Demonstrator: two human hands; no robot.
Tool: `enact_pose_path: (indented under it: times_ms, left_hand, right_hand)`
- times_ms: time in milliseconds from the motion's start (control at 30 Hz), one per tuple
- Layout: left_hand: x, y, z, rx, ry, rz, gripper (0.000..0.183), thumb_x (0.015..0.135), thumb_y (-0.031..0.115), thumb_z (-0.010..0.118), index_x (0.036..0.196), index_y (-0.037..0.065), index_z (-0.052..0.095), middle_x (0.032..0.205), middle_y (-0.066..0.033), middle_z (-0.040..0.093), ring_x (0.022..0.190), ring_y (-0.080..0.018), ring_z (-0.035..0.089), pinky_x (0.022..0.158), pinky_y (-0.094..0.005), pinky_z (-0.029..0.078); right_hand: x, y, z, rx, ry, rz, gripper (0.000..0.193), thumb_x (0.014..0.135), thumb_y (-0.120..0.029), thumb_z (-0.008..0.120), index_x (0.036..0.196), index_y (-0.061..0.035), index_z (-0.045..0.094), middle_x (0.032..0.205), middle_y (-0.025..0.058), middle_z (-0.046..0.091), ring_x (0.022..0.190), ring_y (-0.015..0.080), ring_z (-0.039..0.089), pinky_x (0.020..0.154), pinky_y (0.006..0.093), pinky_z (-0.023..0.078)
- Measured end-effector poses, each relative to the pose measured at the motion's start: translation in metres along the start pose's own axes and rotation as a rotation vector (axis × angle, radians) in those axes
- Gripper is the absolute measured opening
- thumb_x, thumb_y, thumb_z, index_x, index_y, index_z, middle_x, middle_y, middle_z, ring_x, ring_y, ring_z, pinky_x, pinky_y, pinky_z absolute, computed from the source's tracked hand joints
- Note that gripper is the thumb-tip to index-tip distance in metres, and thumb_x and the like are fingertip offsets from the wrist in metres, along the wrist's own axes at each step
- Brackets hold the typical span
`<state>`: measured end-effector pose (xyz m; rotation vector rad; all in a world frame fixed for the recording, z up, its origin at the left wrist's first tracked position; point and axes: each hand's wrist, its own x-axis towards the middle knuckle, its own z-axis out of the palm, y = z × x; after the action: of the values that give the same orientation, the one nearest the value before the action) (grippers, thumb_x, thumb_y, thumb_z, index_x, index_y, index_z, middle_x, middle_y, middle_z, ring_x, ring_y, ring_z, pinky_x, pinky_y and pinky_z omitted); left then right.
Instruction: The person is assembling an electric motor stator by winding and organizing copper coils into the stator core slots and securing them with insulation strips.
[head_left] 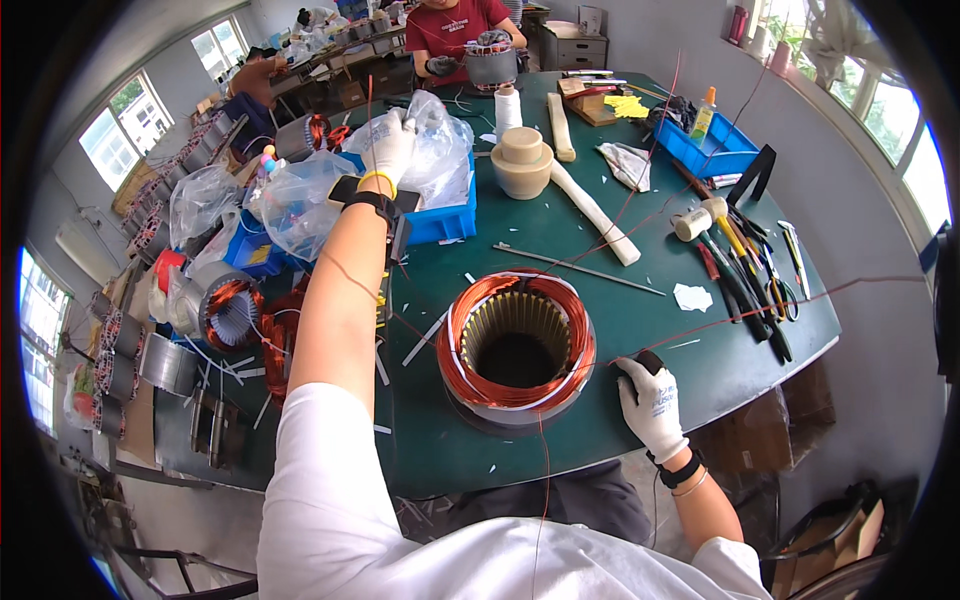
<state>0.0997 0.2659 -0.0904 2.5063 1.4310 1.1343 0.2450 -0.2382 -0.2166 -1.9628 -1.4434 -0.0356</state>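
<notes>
A motor stator (516, 352) with copper windings stands upright near the table's front edge; long thin lead wires rise and spread from it. Beside it on the right is my gloved right hand (652, 405), fingers curled, with a small dark piece (650, 362) at the fingertips; what it grips is unclear. My left arm stretches far forward, past the stator's left side. Its gloved left hand (388, 145) is among clear plastic bags (437, 150) in a blue bin (445, 218). The bags and the glove's angle hide most of those fingers.
Right of centre lie a white-headed mallet (692, 224), scissors (780, 292) and pliers. A thin rod (580, 270), a beige stepped cylinder (522, 165) and a blue tray (708, 150) sit farther back. More stators (232, 305) crowd the left. Across the table, a person (460, 40) handles another stator.
</notes>
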Motion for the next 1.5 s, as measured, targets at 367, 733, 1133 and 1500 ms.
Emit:
enact_pose_path:
  times_ms: [367, 733, 1133, 1500]
  left_hand:
    - [-0.204, 0.002, -0.186, -1.063, 0.232, -0.205, 0.03, 0.096, 0.034, 0.061, 0.111, 0.008, 0.066, 0.068, 0.0074, 0.05, 0.052, -0.0004, 0.033, 0.046, -0.0182, 0.025]
    - [-0.477, 0.131, -0.209, -1.356, -0.85, -0.59, 0.016, 0.09, 0.015, 0.07, 0.092, 0.001, 0.063, 0.073, 0.0, 0.061, 0.053, -0.0014, 0.047, 0.047, -0.0185, 0.035]
    - [-0.451, 0.143, -0.197, -0.86, -0.6, 0.126, 0.021, 0.09, 0.021, 0.07, 0.096, 0.003, 0.062, 0.077, -0.0017, 0.066, 0.066, -0.0071, 0.059, 0.06, -0.0229, 0.049]
    - [-0.357, 0.087, -0.37, -0.912, 0.343, 0.199, 0.02, 0.088, 0.011, 0.066, 0.105, 0.002, 0.061, 0.088, -0.0023, 0.066, 0.077, -0.0102, 0.062, 0.071, -0.0251, 0.05]
  right_hand:
    - [-0.007, -0.008, -0.011, 0.007, 0.139, -0.14, 0.021, 0.078, -0.002, 0.065, 0.1, -0.0019, 0.067, 0.093, 0.02, 0.064, 0.087, 0.0382, 0.062, 0.078, 0.0429, 0.049]
    - [-0.066, -0.119, -0.031, 0.981, -0.672, -0.429, 0.036, 0.092, -0.018, 0.063, 0.127, -0.0067, 0.061, 0.103, 0.0127, 0.065, 0.102, 0.0312, 0.055, 0.094, 0.0412, 0.043]
    - [-0.059, -0.107, -0.055, 0.599, -0.407, -0.42, 0.014, 0.086, -0.011, 0.069, 0.098, -0.0052, 0.072, 0.093, 0.0101, 0.067, 0.086, 0.0213, 0.065, 0.078, 0.0327, 0.051]
    - [-0.005, -0.099, -0.102, 0.662, -0.216, 0.088, 0.012, 0.088, -0.001, 0.06, 0.098, 0.0032, 0.065, 0.082, 0.0078, 0.065, 0.074, 0.0111, 0.061, 0.068, 0.0258, 0.051]
